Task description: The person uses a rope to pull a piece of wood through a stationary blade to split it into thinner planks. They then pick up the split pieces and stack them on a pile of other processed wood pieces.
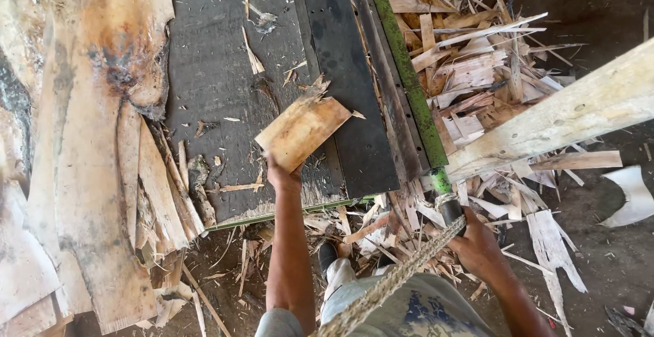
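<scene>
The left hand (282, 173) grips the near end of a short board (303, 131), which lies tilted over the dark table (225, 71), its splintered far end pointing up and right. The right hand (477, 248) is clenched on a black handle (449, 209) at the end of a green bar (405, 71). A twisted rope (395, 279) runs from there toward the person's waist. Offcuts (470, 78) litter the ground to the right, under a pale beam (565, 115). Rough slabs (88, 139) lie stacked on the left.
</scene>
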